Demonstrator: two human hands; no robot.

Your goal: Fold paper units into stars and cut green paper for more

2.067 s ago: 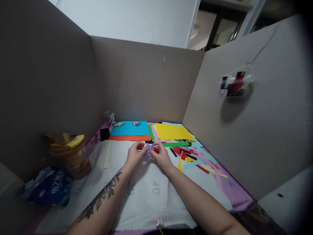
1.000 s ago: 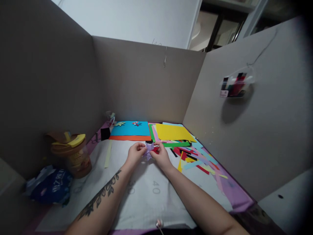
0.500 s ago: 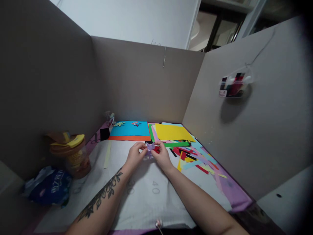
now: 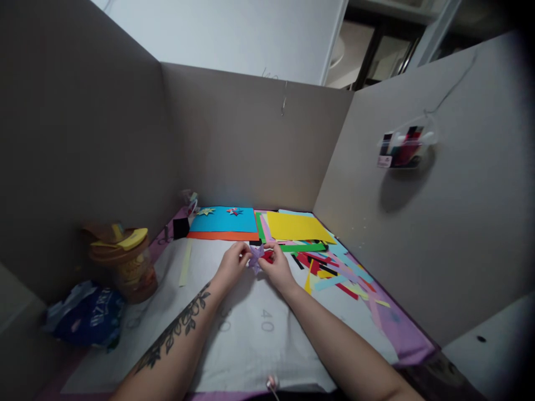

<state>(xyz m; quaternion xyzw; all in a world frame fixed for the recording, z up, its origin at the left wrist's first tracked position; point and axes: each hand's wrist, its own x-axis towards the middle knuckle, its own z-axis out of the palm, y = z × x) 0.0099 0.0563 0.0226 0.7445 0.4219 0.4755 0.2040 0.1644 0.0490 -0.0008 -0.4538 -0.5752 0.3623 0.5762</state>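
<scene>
Between my two hands, just above the white cloth, is a small folded purple paper star (image 4: 255, 259) with several points. My left hand (image 4: 232, 263) pinches its left side with closed fingers. On the right side, my right hand (image 4: 278, 267) grips it between thumb and fingers. A bit of red paper (image 4: 268, 256) shows by the right fingertips; whether it belongs to the star I cannot tell. Farther back, a pale yellow-green star (image 4: 205, 211) and a red, white and blue star (image 4: 235, 211) lie on a blue sheet (image 4: 221, 224).
Loose paper strips (image 4: 330, 270) spread over the right side, below a yellow sheet (image 4: 298, 226). One pale strip (image 4: 185, 263) lies at left. A lidded container (image 4: 131, 273) and a blue packet (image 4: 86, 317) stand at far left. Grey panels (image 4: 259, 139) enclose the table, with a clear box (image 4: 405, 147) hanging right.
The left fingers have shifted slightly on the purple star, and more of its face shows. The whole view has moved a little; both hands stay in place.
</scene>
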